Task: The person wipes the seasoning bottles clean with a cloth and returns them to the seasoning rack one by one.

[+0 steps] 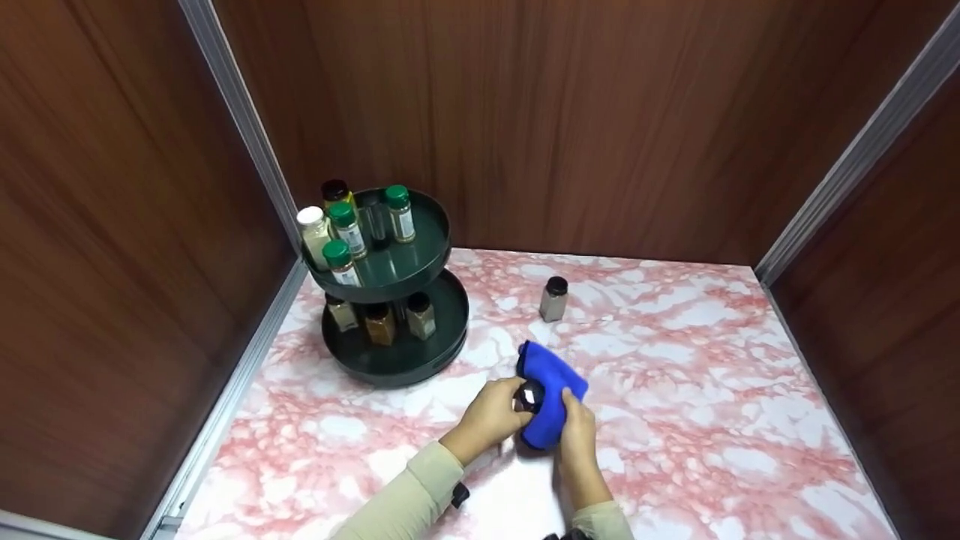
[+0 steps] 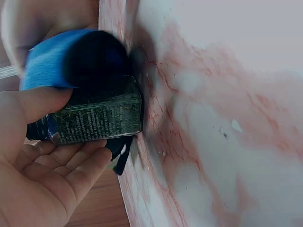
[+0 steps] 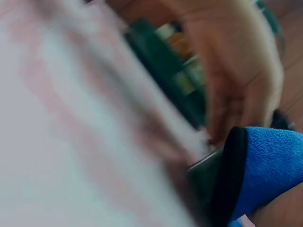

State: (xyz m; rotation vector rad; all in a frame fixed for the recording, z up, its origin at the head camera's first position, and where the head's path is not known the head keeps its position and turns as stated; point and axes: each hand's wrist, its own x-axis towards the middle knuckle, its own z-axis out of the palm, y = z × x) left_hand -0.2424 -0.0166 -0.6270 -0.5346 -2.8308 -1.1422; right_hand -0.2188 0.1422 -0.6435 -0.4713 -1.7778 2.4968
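Dark green dried herbs fill a square spice jar (image 2: 97, 116) with printed text on its side. My left hand (image 1: 491, 416) grips it between thumb and fingers near its black cap (image 1: 529, 395). A blue cloth (image 1: 549, 379) with a black edge lies against the jar's side, held by my right hand (image 1: 579, 442), whose thumb rests on top of it. In the left wrist view the jar's base is close to the marbled tabletop (image 2: 227, 156). The cloth hides part of the jar in the right wrist view.
A dark two-tier turntable (image 1: 394, 371) stands at the back left, carrying several spice jars on both levels. Another jar with a black cap (image 1: 553, 301) stands behind the cloth. Brown wood panels (image 1: 562, 135) enclose the table at the back and sides.
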